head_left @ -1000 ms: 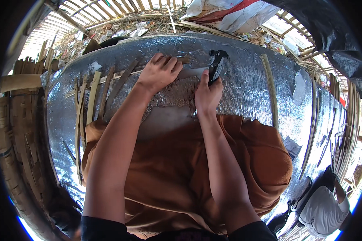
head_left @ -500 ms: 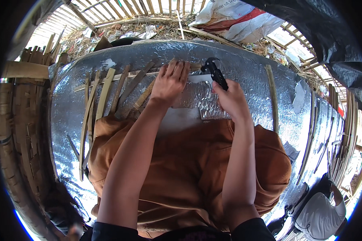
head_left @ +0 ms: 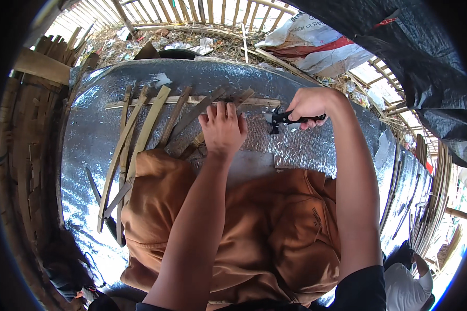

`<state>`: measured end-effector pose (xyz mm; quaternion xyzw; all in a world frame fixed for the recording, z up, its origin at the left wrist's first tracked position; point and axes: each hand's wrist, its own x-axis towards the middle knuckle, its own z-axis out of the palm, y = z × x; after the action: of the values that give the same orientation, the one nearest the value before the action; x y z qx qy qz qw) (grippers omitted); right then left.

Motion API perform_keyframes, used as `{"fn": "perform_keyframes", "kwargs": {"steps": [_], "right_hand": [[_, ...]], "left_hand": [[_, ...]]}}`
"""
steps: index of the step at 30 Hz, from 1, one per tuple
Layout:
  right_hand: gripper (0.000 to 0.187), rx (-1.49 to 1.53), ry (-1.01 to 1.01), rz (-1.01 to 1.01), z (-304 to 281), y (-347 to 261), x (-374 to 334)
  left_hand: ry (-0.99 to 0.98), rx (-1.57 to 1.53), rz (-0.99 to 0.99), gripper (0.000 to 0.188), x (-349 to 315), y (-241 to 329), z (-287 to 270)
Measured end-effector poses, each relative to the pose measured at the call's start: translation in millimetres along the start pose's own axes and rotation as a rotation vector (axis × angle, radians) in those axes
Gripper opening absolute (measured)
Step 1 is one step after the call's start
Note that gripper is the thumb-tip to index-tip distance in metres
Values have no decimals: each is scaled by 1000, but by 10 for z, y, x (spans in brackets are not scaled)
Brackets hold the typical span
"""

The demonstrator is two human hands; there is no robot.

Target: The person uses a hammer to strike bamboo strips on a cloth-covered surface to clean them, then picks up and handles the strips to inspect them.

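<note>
A right hand (head_left: pixel 312 107) clenches a black claw hammer (head_left: pixel 281 119) over foil sheeting (head_left: pixel 308 150), near a crosswise bamboo slat (head_left: pixel 263 102); the left hand (head_left: pixel 223 128) curls beside fanned slats (head_left: pixel 152 118), its hold unclear. Brown trousers (head_left: pixel 244 228) crowd the near side.

Mat (head_left: pixel 319 155) spans the middle; person's folded legs (head_left: pixel 275 228) on its near part. Far of the legs, a long strip (head_left: pixel 264 102) lies left to right on the mat. Row of slats (head_left: pixel 151 116) crosses it, mostly leftward, running near to far. Left hand (head_left: pixel 223 132) just near of the strip. Right hand (head_left: pixel 311 106) by the strip's right end, hammer (head_left: pixel 284 118) in it, head leftward, between both hands. Stacked bamboo (head_left: pixel 28 135) along far left side. More slats at right edge; second person (head_left: pixel 406 285) near right. Beyond mat's far edge: littered ground (head_left: pixel 228 39), sack (head_left: pixel 321 52) toward right, then fence (head_left: pixel 209 11). Tarp (head_left: pixel 425 83) far right.
</note>
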<state>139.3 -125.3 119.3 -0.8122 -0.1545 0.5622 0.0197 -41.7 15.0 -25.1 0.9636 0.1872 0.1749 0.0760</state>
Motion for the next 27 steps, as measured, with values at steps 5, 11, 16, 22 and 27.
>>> {"fn": "perform_keyframes", "kwargs": {"steps": [5, 11, 16, 22, 27], "right_hand": [[20, -65, -140, 104, -134, -134, 190], [21, -173, -253, 185, -345, -346, 329], [29, -231, -354, 272, -490, -502, 500], [25, -203, -286, 244, -571, -635, 589], [23, -179, -210, 232, -614, -632, 528]], "left_hand": [[32, 12, 0, 34, -1, -17, 17], [38, 11, 3, 32, 23, -3, 15], [30, -5, -7, 33, 23, 16, 24], [33, 0, -12, 33, 30, 9, 24], [12, -29, -27, 33, 38, 12, 24]]}}
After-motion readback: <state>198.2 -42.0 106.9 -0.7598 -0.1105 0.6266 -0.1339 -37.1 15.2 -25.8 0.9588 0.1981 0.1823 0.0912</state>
